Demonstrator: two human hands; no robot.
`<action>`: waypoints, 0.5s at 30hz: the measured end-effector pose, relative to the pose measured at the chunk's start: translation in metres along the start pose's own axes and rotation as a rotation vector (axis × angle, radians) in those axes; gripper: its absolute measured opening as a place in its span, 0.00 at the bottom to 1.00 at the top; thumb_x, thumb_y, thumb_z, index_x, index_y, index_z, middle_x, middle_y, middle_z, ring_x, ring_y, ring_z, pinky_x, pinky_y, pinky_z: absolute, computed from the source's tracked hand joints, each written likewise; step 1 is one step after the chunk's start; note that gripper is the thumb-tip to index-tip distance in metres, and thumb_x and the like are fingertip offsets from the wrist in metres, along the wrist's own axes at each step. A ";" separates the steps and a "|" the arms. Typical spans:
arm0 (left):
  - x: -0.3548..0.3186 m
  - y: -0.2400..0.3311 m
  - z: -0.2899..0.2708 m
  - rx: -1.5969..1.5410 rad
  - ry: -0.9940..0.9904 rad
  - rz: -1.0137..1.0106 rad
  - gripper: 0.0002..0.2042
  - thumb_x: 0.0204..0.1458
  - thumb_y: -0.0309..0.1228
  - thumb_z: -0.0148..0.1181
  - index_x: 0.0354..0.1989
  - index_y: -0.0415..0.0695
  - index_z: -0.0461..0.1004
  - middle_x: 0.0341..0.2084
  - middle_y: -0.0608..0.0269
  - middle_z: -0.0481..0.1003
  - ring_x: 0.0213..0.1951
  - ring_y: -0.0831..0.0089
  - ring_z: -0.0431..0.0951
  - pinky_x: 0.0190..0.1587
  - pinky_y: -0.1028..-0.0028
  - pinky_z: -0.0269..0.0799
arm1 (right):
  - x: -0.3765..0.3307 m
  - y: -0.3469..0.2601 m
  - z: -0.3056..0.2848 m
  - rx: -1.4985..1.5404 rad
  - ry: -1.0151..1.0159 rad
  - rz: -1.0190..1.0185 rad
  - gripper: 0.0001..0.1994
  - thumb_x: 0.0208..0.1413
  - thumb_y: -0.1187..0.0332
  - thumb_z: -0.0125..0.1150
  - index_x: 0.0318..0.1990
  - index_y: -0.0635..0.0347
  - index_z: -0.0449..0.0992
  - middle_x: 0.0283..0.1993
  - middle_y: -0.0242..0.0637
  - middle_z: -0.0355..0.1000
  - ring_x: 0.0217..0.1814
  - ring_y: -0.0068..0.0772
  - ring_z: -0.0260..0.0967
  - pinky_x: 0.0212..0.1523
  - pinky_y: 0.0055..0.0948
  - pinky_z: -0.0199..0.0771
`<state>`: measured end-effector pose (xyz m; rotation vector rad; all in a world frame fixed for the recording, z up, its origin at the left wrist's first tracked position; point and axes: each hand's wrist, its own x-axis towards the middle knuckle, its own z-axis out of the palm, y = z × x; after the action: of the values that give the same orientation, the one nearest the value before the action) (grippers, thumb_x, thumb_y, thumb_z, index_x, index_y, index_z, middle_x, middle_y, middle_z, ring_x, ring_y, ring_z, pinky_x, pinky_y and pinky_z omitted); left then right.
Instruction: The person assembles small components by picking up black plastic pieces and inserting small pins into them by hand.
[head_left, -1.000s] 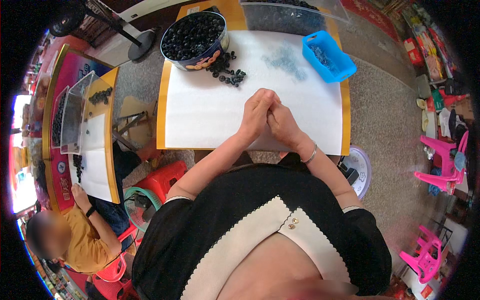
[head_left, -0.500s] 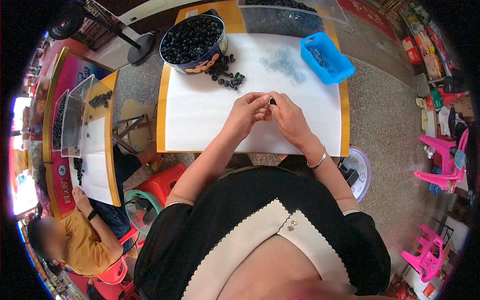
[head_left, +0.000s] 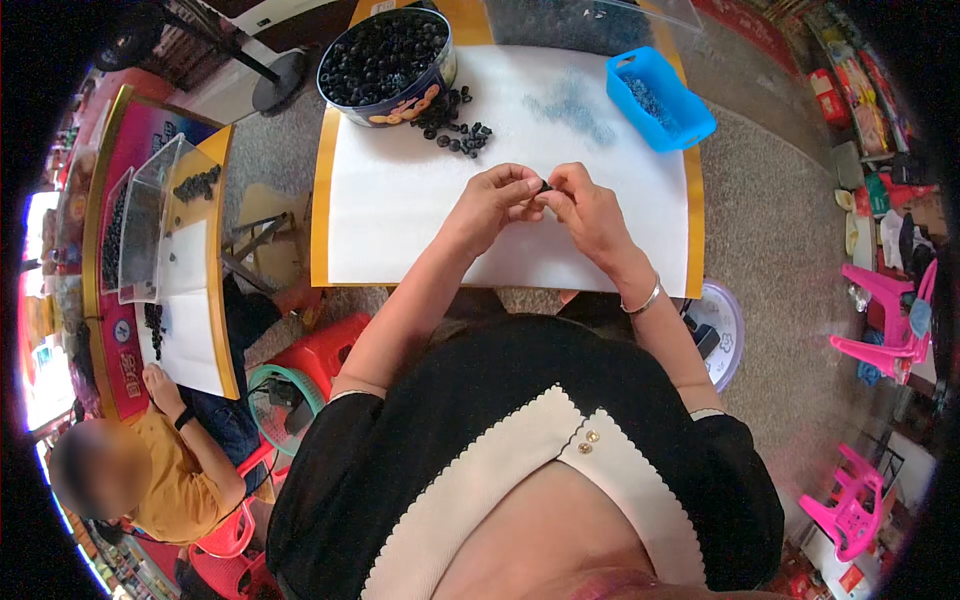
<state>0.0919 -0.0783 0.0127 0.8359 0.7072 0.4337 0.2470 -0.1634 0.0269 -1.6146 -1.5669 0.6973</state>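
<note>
Over the white sheet (head_left: pixel 400 235), my left hand (head_left: pixel 494 208) and my right hand (head_left: pixel 592 215) meet fingertip to fingertip. Pinched between them is a small black part (head_left: pixel 544 187), mostly covered by the fingers; its exact shape cannot be made out. Loose black ring-like parts (head_left: pixel 460 138) lie in a pile beyond my left hand. Beside them stands a round tub (head_left: pixel 425 100) heaped with more black parts. Small clear bluish pieces (head_left: pixel 572 105) are scattered on the sheet beyond my right hand. A blue plastic basket (head_left: pixel 690 120) at the far right holds more of these pieces.
A clear bin (head_left: pixel 590 25) of black parts stands at the table's far edge. To the left, a person in a yellow shirt (head_left: pixel 185 480) sits at another table (head_left: pixel 228 350). Red stools (head_left: pixel 335 350) and a green basket (head_left: pixel 285 400) are between us. Pink chairs (head_left: pixel 880 320) stand right.
My fingers have shifted around the small black part, my right fingertips turning it between the two hands. The whole view has tilted slightly, so the table sits a little higher.
</note>
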 end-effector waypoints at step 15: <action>0.002 -0.015 -0.006 -0.419 -0.158 0.076 0.16 0.56 0.34 0.54 0.47 0.36 0.68 0.30 0.60 0.74 0.30 0.77 0.75 0.34 0.80 0.75 | -0.002 -0.006 -0.001 0.998 0.128 0.250 0.07 0.57 0.73 0.50 0.42 0.64 0.71 0.35 0.39 0.72 0.31 0.24 0.68 0.34 0.24 0.71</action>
<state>0.0905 -0.0831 -0.0032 0.4949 0.4177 0.5553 0.2443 -0.1662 0.0318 -1.0436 -0.6937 1.2271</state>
